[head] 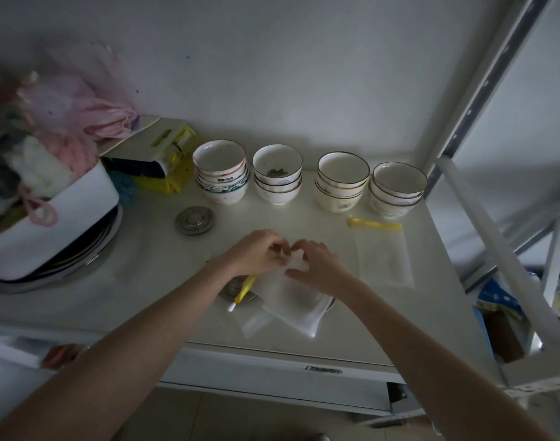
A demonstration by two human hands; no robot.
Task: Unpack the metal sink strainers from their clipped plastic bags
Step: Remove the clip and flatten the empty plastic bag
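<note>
My left hand point(258, 251) and my right hand point(317, 265) meet over the middle of the white table point(145, 297), both pinching the top of a clear plastic bag point(296, 308). A metal strainer's rim point(330, 303) shows at the bag's right side. A yellow clip point(245, 289) hangs below my left hand, over another metal strainer point(232, 289) partly hidden by my wrist. One bare metal strainer point(194, 220) lies flat at the back left. An empty clear bag point(383, 259) and a second yellow clip point(374, 224) lie to the right.
Several stacks of bowls point(310, 178) line the back of the table. A white bin point(49, 218) stuffed with pink bags leans on plates point(91, 249) at the left. A metal shelf frame point(482, 90) rises on the right, with boxes point(507, 329) below it.
</note>
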